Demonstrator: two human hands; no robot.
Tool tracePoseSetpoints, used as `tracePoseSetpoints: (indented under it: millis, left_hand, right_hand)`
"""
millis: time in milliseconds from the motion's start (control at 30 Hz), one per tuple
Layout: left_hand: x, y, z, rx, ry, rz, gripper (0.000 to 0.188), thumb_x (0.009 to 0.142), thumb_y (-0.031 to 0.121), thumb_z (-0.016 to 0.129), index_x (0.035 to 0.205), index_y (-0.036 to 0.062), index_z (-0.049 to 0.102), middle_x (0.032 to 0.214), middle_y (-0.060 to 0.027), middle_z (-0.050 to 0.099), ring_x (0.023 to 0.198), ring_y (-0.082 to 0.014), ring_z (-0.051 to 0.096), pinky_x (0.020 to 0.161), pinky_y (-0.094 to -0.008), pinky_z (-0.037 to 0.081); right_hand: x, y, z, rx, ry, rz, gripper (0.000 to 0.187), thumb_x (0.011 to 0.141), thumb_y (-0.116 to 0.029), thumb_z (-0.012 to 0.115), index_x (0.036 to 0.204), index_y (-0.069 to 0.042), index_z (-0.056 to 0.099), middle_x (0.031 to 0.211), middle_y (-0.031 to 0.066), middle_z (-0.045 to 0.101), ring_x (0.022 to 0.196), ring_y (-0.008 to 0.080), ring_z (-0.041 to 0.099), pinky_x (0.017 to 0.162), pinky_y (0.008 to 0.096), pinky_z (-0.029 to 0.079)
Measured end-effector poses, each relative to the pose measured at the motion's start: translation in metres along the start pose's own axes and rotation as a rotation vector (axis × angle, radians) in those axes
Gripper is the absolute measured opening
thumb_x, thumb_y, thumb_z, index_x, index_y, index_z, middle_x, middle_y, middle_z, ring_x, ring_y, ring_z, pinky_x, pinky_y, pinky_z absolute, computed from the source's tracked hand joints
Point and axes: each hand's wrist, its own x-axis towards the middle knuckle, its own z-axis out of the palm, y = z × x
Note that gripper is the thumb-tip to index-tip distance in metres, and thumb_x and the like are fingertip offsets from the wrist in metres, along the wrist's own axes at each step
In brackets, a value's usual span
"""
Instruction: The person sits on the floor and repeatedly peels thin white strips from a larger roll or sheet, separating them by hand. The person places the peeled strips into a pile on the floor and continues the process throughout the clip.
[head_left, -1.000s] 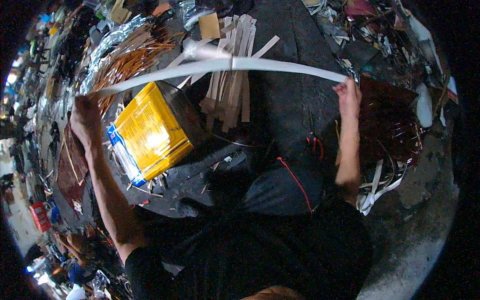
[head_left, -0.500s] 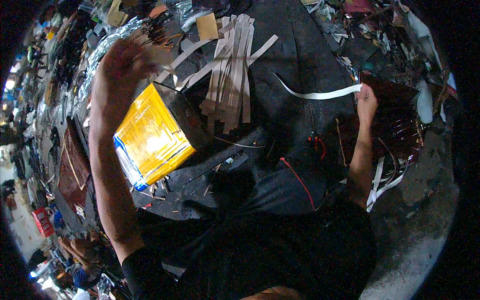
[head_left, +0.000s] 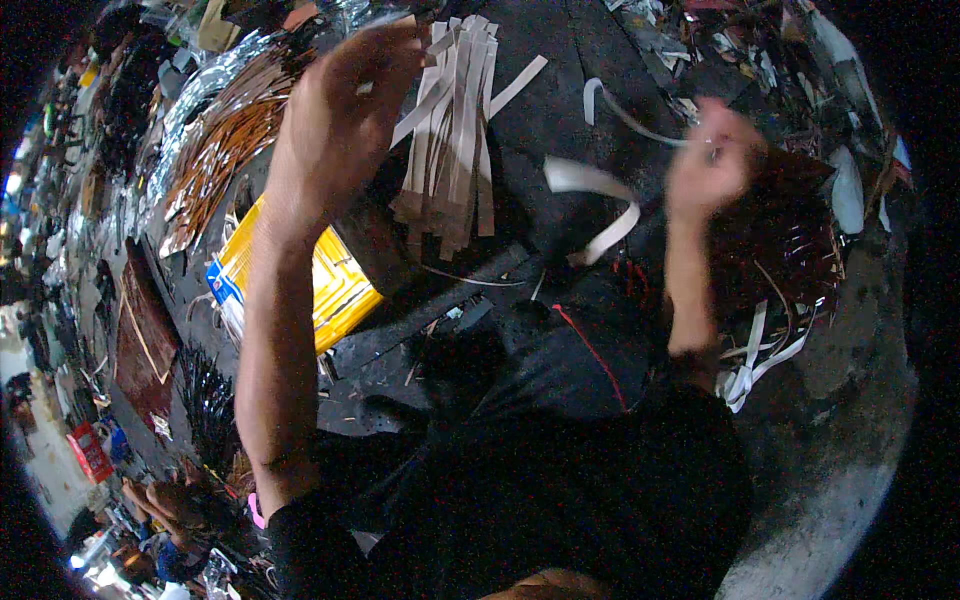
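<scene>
Flat pale strips [head_left: 465,115] are piled near the left hand [head_left: 338,130], one curled white strip [head_left: 612,235] unpiled near the right hand [head_left: 715,160]; neither grip is discernible.

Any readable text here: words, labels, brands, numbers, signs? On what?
None legible.
Yellow-and-blue container: partly hidden, glare-washed; any print unreadable.
Red box at far left: too small and blurred to read.
Bundle of pale strips: no readable print.
</scene>
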Motion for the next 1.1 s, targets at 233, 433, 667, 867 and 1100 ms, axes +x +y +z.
tracePoseSetpoints:
  millis: [233, 433, 667, 867, 1100]
  left_hand:
    - [-0.074, -0.021, 0.033, -0.129, -0.121, -0.358, 0.022, 0.091, 0.005, 0.053, 0.111, -0.0005, 0.06, 0.1, -0.0105, 0.066, 0.094, -0.0142, 0.062, 0.084, -0.028, 0.048]
    - [-0.127, -0.055, 0.06, -0.174, -0.144, -0.421, 0.024, 0.087, 0.003, 0.056, 0.11, 0.0005, 0.061, 0.097, -0.0118, 0.067, 0.09, -0.0169, 0.064, 0.082, -0.0284, 0.049]
    - [-0.166, -0.091, 0.092, -0.144, -0.164, -0.592, 0.02, 0.09, 0.013, 0.055, 0.104, 0.0011, 0.064, 0.099, -0.0147, 0.067, 0.093, -0.0234, 0.065, 0.081, -0.0325, 0.049]
    - [-0.186, -0.088, 0.113, -0.049, 0.103, -0.653, 0.025, 0.095, 0.02, 0.047, 0.106, -0.0003, 0.055, 0.097, -0.0176, 0.063, 0.089, -0.0298, 0.063, 0.081, -0.0364, 0.048]
    - [-0.174, -0.074, 0.126, -0.844, 0.343, -0.911, 0.023, 0.094, 0.021, 0.05, 0.104, 0.0003, 0.054, 0.094, -0.0148, 0.06, 0.084, -0.0214, 0.06, 0.074, -0.0313, 0.047]
  right_hand:
    - [-0.193, -0.016, 0.128, 0.132, -1.163, 0.419, 0.051, 0.079, -0.05, 0.068, 0.073, -0.001, 0.059, 0.064, 0.0151, 0.061, 0.061, 0.0291, 0.063, 0.057, 0.0384, 0.048]
    - [-0.259, -0.008, 0.156, 0.154, -1.147, 0.524, 0.046, 0.079, -0.046, 0.07, 0.075, -0.002, 0.057, 0.074, 0.0171, 0.064, 0.067, 0.0316, 0.063, 0.059, 0.0404, 0.047]
    - [-0.227, -0.014, 0.15, 0.743, -1.27, 1.111, 0.032, 0.084, -0.037, 0.067, 0.083, -0.005, 0.061, 0.068, 0.0024, 0.061, 0.06, 0.0139, 0.06, 0.054, 0.0359, 0.046]
    - [-0.196, -0.009, 0.149, 0.895, -0.962, 1.287, 0.024, 0.09, -0.029, 0.062, 0.101, -0.008, 0.059, 0.09, 0.0002, 0.06, 0.082, 0.0113, 0.061, 0.07, 0.0273, 0.051]
    - [-0.216, 0.017, 0.158, 0.708, -0.865, 1.178, 0.025, 0.09, -0.033, 0.061, 0.096, -0.009, 0.059, 0.085, 0.0, 0.059, 0.072, 0.0095, 0.058, 0.064, 0.025, 0.05]
